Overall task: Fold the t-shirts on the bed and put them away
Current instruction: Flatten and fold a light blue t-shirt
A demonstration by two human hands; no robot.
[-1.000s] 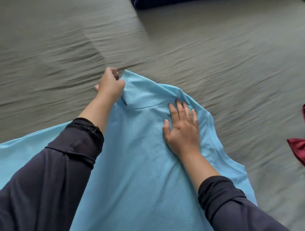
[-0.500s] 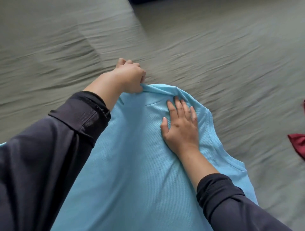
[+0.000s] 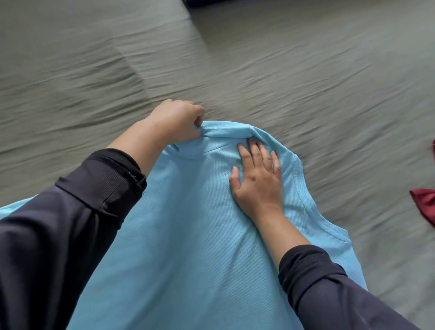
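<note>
Two hands: left fingers (image 3: 199,117) pinch the blue t-shirt's (image 3: 188,235) far edge, right fingers (image 3: 253,150) spread flat on it.

Beyond the left hand (image 3: 175,122), which pinches the far edge of the light blue t-shirt (image 3: 188,235), the grey bedsheet (image 3: 259,70) lies bare and wrinkled, open to passage. To the right of the right hand (image 3: 257,179), pressed flat on the shirt, more bare sheet runs out to a dark red garment (image 3: 424,205) at the frame's edge. Far ahead of both hands, a dark object (image 3: 211,2) sits at the top edge.
</note>
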